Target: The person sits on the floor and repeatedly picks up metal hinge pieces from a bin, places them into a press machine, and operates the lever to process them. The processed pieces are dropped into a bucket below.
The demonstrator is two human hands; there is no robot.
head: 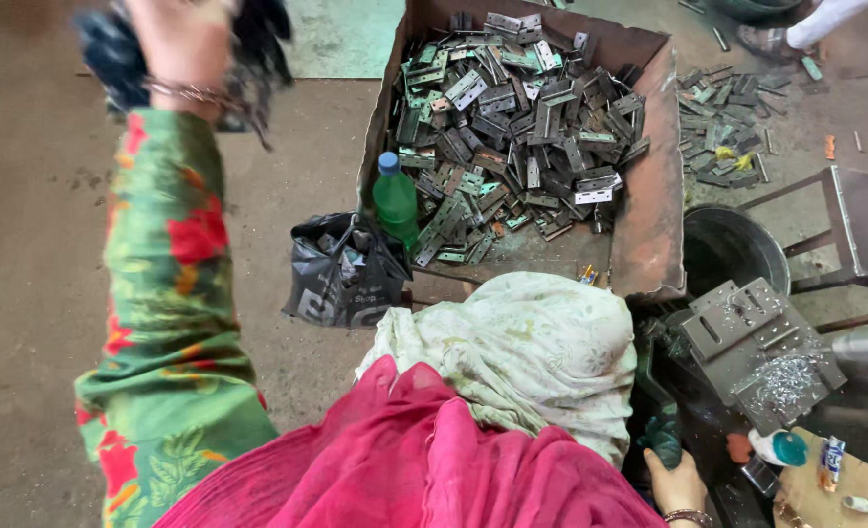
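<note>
Dark cloth (258,49) bunched around raised fingers (175,29)

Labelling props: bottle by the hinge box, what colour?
Green bottle with a blue cap, clearest in the head view.

I see a green sleeve (165,323) with red flowers on my left arm and thin bangles (191,93) at that wrist. A pink drape (424,460) and a pale printed cloth (527,352) cover my lap, and a beaded bracelet (686,515) rings my right wrist.

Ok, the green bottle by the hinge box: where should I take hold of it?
Grip the green bottle around its upper body, just under the blue cap. It stands upright, wedged between the cardboard box and the black bag, so only the top is free. Probably come from above, on the bag side.
</note>
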